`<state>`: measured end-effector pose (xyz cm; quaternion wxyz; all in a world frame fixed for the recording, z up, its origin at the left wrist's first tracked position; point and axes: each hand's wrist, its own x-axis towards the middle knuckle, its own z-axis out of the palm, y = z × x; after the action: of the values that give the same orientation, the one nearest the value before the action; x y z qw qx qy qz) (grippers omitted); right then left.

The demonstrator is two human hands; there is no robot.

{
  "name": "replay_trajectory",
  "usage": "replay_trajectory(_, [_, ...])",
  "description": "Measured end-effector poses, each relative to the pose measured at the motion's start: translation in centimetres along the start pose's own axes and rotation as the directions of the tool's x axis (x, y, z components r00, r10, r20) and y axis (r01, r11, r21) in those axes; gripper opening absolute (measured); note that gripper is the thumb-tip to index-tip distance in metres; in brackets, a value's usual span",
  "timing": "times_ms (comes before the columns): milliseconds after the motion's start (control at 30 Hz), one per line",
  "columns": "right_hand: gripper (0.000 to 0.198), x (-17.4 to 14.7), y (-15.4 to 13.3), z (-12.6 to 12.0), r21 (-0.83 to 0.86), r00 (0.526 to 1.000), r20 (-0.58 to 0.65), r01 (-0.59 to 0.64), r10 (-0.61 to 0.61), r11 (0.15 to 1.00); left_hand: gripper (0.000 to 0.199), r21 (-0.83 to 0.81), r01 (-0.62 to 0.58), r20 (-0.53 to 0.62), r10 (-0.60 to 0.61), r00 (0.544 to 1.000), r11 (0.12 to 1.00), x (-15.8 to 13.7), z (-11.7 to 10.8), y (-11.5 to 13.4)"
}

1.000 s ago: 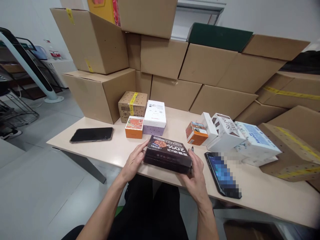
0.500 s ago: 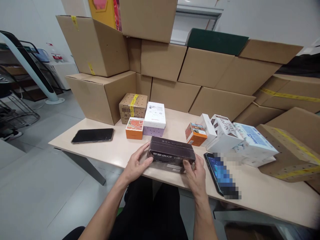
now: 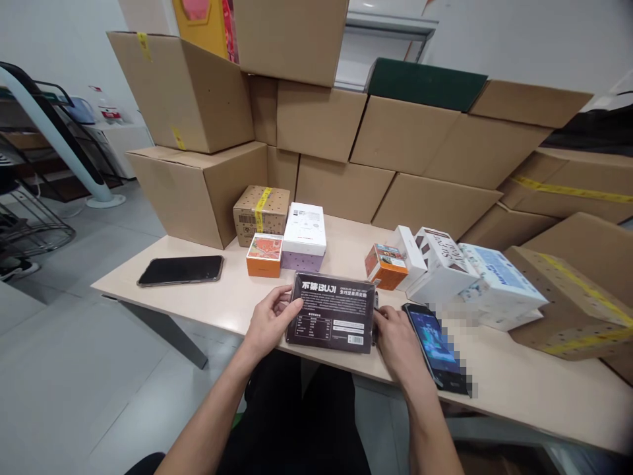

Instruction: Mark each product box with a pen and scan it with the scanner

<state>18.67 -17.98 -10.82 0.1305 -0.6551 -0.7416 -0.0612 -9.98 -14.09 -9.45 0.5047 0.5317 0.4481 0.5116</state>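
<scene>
Dark box: in front of you at 12 o'clock, at the near edge of the tabletop; its contents are hidden, and it is the centre of the clock below.
Small boxes: an orange box [image 3: 265, 256] at 10 and a white-and-lilac box [image 3: 304, 237] at 11; a second orange box [image 3: 386, 267] at 2, with white cartons [image 3: 442, 264] and a pale-blue carton [image 3: 502, 284] beyond it.
Speckled cartons: a yellow-taped one [image 3: 261, 214] at 11, another [image 3: 568, 297] at 3.
Brown cartons [image 3: 341, 188]: stacked like a wall at 12.
Tabletop [image 3: 524, 376]: pale; a dark-screened phone [image 3: 180, 271] lies towards 9, a lit phone [image 3: 438, 346] towards 4.
Room: grey floor [image 3: 123, 389], a tower fan [image 3: 74, 145] at 10.
Your left hand [image 3: 271, 320]: grips the dark box [image 3: 331, 313] at its 9 o'clock edge, thumb on the face.
Your right hand [image 3: 395, 333]: fingers curled at the 3 o'clock edge, beside a small dark item [image 3: 376, 300]; you cannot tell which it holds.
Box face: blackish-brown, white "BUJI" lettering, a printed table, barcode near 4.
</scene>
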Motion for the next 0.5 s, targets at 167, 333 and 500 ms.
replay_trajectory(167, [0.035,0.5,-0.1,-0.4,0.082,1.0,0.008,0.02,-0.021,0.996,0.046,0.299,0.037,-0.014,-0.034,0.999,0.953,0.9,-0.7,0.5])
replay_trajectory(333, [0.023,0.5,0.4,0.3,0.369,0.979,-0.172,-0.04,0.11,0.928,0.044,0.562,0.025,0.061,-0.071,0.996,0.827,1.5,-0.7,2.3])
replay_trajectory(500, [0.02,0.2,0.5,0.9,0.499,0.842,-0.35,-0.203,0.411,0.842,0.037,0.611,-0.022,0.067,-0.024,0.997,0.791,1.2,0.2,2.0])
